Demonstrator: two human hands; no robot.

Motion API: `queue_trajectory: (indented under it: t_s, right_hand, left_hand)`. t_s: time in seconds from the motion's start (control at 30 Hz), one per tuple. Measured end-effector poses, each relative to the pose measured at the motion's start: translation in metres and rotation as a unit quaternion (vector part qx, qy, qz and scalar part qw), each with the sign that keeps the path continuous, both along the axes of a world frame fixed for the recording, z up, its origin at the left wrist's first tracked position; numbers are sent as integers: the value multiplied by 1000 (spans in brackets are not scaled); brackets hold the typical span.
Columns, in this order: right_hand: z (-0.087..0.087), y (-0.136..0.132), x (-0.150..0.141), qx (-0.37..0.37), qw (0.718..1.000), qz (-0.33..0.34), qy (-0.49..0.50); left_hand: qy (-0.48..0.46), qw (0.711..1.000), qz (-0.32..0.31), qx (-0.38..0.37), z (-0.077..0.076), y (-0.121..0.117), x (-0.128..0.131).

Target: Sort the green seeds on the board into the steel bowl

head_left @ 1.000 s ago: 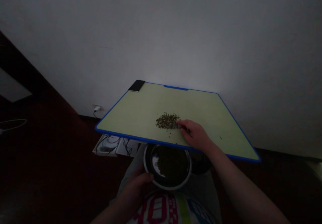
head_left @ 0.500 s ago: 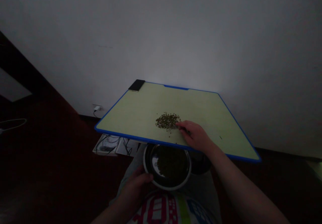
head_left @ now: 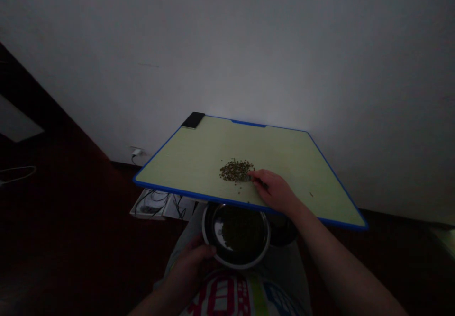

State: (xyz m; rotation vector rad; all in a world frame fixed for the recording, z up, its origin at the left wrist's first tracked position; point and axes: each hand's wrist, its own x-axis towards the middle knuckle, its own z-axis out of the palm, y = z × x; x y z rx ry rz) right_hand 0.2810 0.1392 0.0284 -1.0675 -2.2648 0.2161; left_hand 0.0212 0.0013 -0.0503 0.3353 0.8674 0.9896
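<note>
A loose pile of small brown-green grains (head_left: 235, 170) lies on the pale tabletop (head_left: 270, 150). At the pile's right edge is my right hand (head_left: 272, 189), its thumb and fingers pinched together. A small greyish patch shows at the fingertips, too dim to name. My left hand (head_left: 194, 259) grips the left rim of a round metal bowl (head_left: 236, 265) in my lap, thumb over the rim. Dark green-brown grains (head_left: 243, 230) fill part of the bowl, which sits just below the table's front edge.
A black phone or tablet (head_left: 193, 120) lies at the table's back left corner. Blue edging (head_left: 199, 196) runs round the tabletop. Another dark container (head_left: 282, 228) stands right of the bowl. Below left are white boxes with cables (head_left: 151, 203). A plain wall (head_left: 227, 46) rises behind.
My right hand stays by the pile with only a tiny shift of the fingers, and the greyish patch at its fingertips shows more clearly. My left hand and the bowl look unmoved.
</note>
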Motion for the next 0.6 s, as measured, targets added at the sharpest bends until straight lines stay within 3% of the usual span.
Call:
queue_trajectory:
  t_s: [0.6]
  right_hand:
    - [-2, 1, 0, -2, 998, 62, 4]
  left_hand:
    - [8, 1000, -3, -7, 0, 1, 0]
